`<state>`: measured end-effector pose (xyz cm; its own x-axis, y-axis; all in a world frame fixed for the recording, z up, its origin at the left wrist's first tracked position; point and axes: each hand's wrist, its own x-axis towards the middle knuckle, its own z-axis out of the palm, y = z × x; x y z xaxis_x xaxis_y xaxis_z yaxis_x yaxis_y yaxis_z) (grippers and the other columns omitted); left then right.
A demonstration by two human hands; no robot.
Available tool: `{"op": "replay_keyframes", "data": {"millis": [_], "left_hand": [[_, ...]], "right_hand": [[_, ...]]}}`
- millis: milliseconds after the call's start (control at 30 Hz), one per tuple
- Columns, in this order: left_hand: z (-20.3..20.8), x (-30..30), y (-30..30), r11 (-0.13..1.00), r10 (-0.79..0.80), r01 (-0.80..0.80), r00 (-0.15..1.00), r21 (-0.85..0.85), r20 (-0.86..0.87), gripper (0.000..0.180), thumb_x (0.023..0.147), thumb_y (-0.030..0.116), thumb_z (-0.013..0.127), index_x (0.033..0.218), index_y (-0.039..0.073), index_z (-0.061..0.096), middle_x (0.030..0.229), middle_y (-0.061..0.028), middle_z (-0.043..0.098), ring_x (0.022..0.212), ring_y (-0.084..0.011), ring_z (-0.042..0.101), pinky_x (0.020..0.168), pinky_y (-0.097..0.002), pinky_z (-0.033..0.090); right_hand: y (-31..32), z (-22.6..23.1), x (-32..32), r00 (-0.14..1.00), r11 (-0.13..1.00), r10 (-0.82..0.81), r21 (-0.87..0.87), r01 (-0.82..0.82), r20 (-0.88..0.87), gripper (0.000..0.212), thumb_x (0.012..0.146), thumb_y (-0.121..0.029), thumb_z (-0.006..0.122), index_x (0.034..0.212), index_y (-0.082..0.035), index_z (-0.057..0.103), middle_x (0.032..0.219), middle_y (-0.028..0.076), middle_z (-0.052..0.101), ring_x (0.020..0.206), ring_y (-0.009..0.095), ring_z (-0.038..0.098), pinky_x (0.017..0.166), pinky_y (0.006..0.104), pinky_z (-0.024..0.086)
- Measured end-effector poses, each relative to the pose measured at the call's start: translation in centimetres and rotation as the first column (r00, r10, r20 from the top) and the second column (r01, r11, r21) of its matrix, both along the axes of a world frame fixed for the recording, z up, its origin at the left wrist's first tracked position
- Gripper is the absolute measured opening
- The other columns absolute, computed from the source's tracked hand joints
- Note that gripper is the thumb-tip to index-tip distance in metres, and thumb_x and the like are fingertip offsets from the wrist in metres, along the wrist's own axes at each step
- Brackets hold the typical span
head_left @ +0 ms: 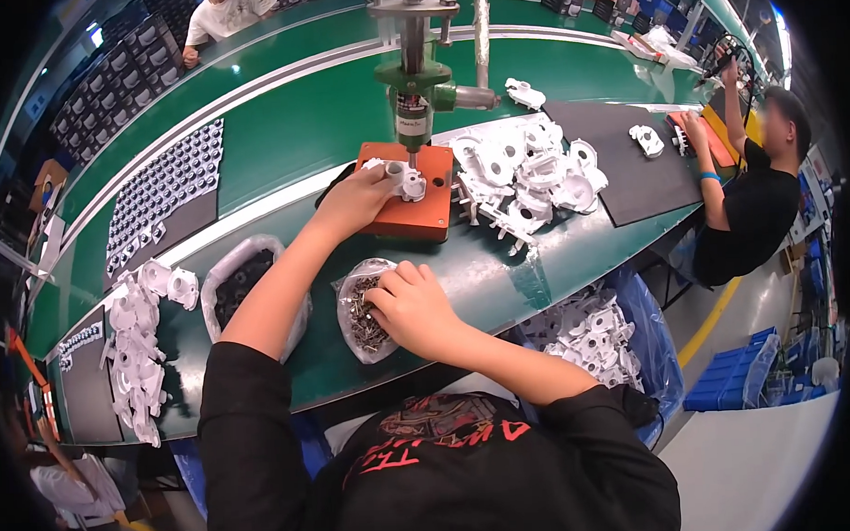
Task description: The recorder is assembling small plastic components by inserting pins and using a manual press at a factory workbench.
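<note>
My left hand (359, 198) is closed on a white plastic part (411, 184), which sits on an orange block fixture (409, 224). Directly above that part comes down the narrow tip of a green bench press (413, 116). Lower down, my right hand (415, 311) reaches over a clear plastic bag (350, 338) of small metal pieces (363, 310) that look like screws or pins. Its fingers are curled together at the pieces; whatever they pinch is hidden.
Right of the fixture lies a heap of white parts (534, 168); another heap (138, 350) is at the left. A bag with dark contents (248, 281) stands beside my left forearm. A blue-lined bin (667, 351) holds more parts. A co-worker (759, 188) works at the right.
</note>
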<state>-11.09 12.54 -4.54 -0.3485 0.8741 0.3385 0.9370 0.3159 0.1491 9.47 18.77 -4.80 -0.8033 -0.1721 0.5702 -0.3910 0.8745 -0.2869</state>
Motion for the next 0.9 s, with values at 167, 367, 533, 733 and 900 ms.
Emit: {"op": "replay_keyframes", "data": {"millis": [167, 367, 533, 733, 900], "left_hand": [[0.2, 0.2, -1.9, 0.994, 0.021, -0.001, 0.983, 0.108, -0.184, 0.026, 0.087, 0.023, 0.055, 0.105, 0.005, 0.060, 0.122, -0.0169, 0.052, 0.103, -0.0343, 0.056, 0.085, -0.0391, 0.047], [7.7, 3.0, -11.2, 0.923, 0.203, -0.364, 0.734, 0.123, 0.648, 0.032, 0.088, 0.021, 0.053, 0.110, -0.001, 0.058, 0.096, -0.0118, 0.065, 0.086, -0.0183, 0.061, 0.077, -0.0301, 0.048], [8.7, 6.2, -20.1, 0.831, 0.436, -0.545, 0.511, -0.113, 0.741, 0.025, 0.086, 0.016, 0.055, 0.105, 0.000, 0.060, 0.085, -0.0075, 0.064, 0.070, -0.0147, 0.059, 0.066, -0.0288, 0.048], [5.6, 8.0, -22.4, 0.852, 0.504, -0.506, 0.724, -0.134, 0.471, 0.025, 0.076, 0.012, 0.064, 0.098, 0.002, 0.061, 0.087, -0.0101, 0.058, 0.074, -0.0200, 0.056, 0.069, -0.0315, 0.047], [3.4, 8.2, -20.9, 0.855, 0.516, -0.506, 0.807, -0.113, 0.287, 0.028, 0.074, 0.016, 0.066, 0.099, 0.006, 0.059, 0.093, -0.0126, 0.054, 0.093, -0.0309, 0.053, 0.080, -0.0391, 0.044]], "right_hand": [[-0.1, -0.2, -0.4, 1.000, 0.999, 0.017, 0.031, -0.016, -0.009, 0.018, 0.066, -0.011, 0.069, 0.083, -0.013, 0.062, 0.078, 0.000, 0.052, 0.081, 0.022, 0.048, 0.073, 0.0362, 0.034], [0.7, 0.5, -0.1, 0.993, 0.981, 0.113, -0.159, -0.114, -0.012, 0.014, 0.072, -0.008, 0.067, 0.084, -0.012, 0.062, 0.084, -0.001, 0.058, 0.083, 0.019, 0.052, 0.077, 0.0341, 0.035], [1.5, 1.4, -0.3, 0.979, 0.912, 0.198, -0.376, -0.166, 0.049, 0.010, 0.079, -0.006, 0.064, 0.088, -0.010, 0.063, 0.081, 0.001, 0.062, 0.073, 0.019, 0.055, 0.081, 0.0325, 0.035], [2.6, 2.7, -0.1, 0.948, 0.708, 0.291, -0.695, -0.124, 0.128, 0.013, 0.083, -0.001, 0.058, 0.095, 0.000, 0.064, 0.082, 0.006, 0.061, 0.075, 0.011, 0.055, 0.065, 0.0222, 0.041], [3.6, 1.9, 0.9, 0.943, 0.438, 0.231, -0.891, 0.121, 0.242, 0.009, 0.085, -0.003, 0.058, 0.095, -0.002, 0.060, 0.082, -0.001, 0.056, 0.074, 0.005, 0.052, 0.066, 0.0190, 0.042]]}}
